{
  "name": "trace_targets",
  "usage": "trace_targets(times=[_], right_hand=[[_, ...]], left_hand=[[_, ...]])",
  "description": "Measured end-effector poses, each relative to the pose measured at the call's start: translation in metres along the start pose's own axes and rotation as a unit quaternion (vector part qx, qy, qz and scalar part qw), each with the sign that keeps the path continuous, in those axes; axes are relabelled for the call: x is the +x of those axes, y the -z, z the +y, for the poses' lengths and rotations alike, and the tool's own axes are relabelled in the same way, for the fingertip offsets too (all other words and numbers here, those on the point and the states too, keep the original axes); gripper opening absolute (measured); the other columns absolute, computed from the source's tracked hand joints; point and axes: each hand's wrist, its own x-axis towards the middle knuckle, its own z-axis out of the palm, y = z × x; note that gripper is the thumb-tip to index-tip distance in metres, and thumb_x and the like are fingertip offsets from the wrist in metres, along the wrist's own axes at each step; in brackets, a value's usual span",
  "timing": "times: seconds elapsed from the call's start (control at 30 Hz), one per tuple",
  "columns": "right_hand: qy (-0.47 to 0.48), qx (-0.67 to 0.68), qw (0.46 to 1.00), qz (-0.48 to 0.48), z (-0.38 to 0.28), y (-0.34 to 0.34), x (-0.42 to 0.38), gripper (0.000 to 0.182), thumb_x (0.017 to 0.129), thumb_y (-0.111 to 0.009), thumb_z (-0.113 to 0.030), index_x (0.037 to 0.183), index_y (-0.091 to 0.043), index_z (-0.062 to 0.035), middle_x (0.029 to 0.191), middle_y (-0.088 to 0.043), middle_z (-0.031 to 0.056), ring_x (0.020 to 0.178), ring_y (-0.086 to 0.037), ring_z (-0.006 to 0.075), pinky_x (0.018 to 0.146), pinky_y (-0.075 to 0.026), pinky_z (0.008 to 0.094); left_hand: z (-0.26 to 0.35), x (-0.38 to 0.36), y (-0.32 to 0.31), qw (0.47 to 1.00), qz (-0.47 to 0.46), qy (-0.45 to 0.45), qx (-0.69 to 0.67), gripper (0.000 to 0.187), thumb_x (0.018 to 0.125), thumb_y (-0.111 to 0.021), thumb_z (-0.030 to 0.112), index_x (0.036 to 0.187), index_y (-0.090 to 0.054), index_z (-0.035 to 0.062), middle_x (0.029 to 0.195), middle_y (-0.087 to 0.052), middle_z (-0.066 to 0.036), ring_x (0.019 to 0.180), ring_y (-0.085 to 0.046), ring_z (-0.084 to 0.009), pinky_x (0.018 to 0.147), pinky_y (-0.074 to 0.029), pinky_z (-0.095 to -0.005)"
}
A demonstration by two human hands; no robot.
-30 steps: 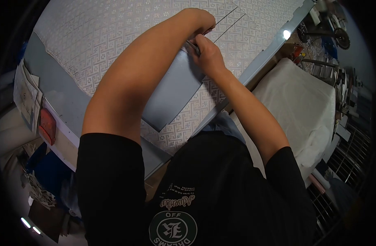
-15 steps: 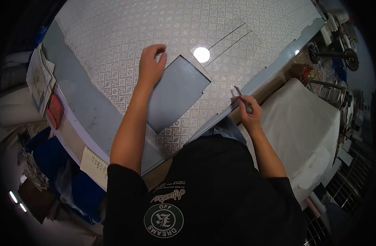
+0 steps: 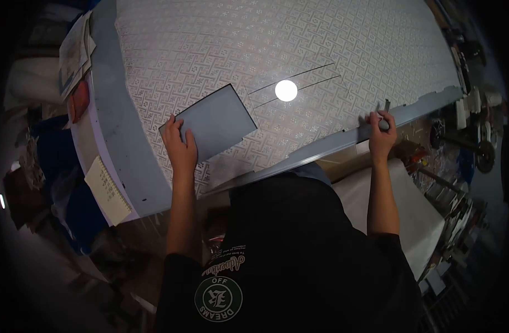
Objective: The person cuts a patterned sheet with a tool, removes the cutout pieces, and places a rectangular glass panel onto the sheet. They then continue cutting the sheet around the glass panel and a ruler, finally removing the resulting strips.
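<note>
My left hand (image 3: 180,143) lies at the left end of a flat grey rectangular panel (image 3: 218,119), fingers spread over its edge and surface. The panel has dark edges and a small notch near its right corner. It rests on a sheet of pale, shiny patterned material (image 3: 299,39) that covers the table. To the right, near the table's front edge, my right hand (image 3: 381,130) is closed around a slim grey tool (image 3: 386,105) whose narrow end points up and away. Two thin dark lines run across the patterned sheet, right of the panel.
Papers (image 3: 77,55), a red pouch (image 3: 79,101) and a spiral notebook (image 3: 107,191) sit along the table's left side. A pale covered block (image 3: 398,205) stands below the front edge at right. Wheels and metal rods (image 3: 482,152) are farther right.
My left hand has come down from beside the panel's top edge onto its left end. My right hand has moved right along the table edge with the tool. The view has turned.
</note>
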Motion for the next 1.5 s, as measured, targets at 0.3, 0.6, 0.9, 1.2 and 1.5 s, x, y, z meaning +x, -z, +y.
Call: trace_targets(times=[0.3, 0.6, 0.9, 1.2, 1.5], right_hand=[[0.14, -0.192, 0.963, -0.13, 0.034, 0.051, 0.136, 0.031, 0.095, -0.073, -0.013, 0.121, -0.064, -0.0014, 0.129, -0.069, 0.0172, 0.119, -0.066, 0.0274, 0.103, -0.05, 0.0359], [0.228, -0.251, 0.935, -0.101, 0.053, 0.054, 0.146, 0.051, 0.094, -0.069, -0.009, 0.142, -0.055, 0.0026, 0.138, -0.064, 0.0211, 0.135, -0.056, 0.037, 0.107, -0.047, 0.0418], [0.256, -0.29, 0.917, -0.098, 0.055, 0.05, 0.149, 0.049, 0.094, -0.066, -0.009, 0.141, -0.055, 0.003, 0.138, -0.063, 0.0214, 0.138, -0.053, 0.0377, 0.11, -0.044, 0.0436], [0.238, -0.291, 0.922, -0.095, 0.051, 0.051, 0.146, 0.05, 0.095, -0.066, -0.01, 0.142, -0.055, 0.0026, 0.14, -0.062, 0.0218, 0.14, -0.051, 0.0385, 0.111, -0.043, 0.0438], [0.231, -0.27, 0.931, -0.085, 0.054, 0.05, 0.147, 0.051, 0.095, -0.066, -0.011, 0.143, -0.055, 0.0019, 0.138, -0.062, 0.026, 0.132, -0.058, 0.0352, 0.109, -0.045, 0.0401]], left_hand=[[0.073, -0.03, -0.059, 0.983, 0.058, 0.138, 0.102, 0.045, 0.1, -0.057, 0.019, 0.142, -0.054, 0.0018, 0.158, -0.037, -0.031, 0.15, -0.026, -0.0512, 0.122, -0.019, -0.0608], [0.081, -0.032, -0.064, 0.981, 0.074, 0.136, 0.115, 0.048, 0.101, -0.056, 0.021, 0.145, -0.052, 0.0025, 0.159, -0.037, -0.029, 0.151, -0.027, -0.048, 0.123, -0.017, -0.0613], [0.085, -0.031, -0.062, 0.98, 0.076, 0.14, 0.121, 0.049, 0.1, -0.057, 0.022, 0.145, -0.052, 0.0029, 0.157, -0.039, -0.029, 0.15, -0.028, -0.0484, 0.123, -0.018, -0.0624], [0.085, -0.034, -0.062, 0.979, 0.08, 0.142, 0.12, 0.05, 0.1, -0.057, 0.023, 0.146, -0.051, 0.0033, 0.158, -0.038, -0.03, 0.15, -0.028, -0.0489, 0.122, -0.018, -0.0631], [0.108, -0.02, -0.063, 0.993, 0.044, 0.1, 0.054, 0.063, 0.094, -0.069, 0.034, 0.146, -0.051, 0.0036, 0.161, -0.032, -0.03, 0.152, -0.025, -0.0497, 0.121, -0.015, -0.0672]])
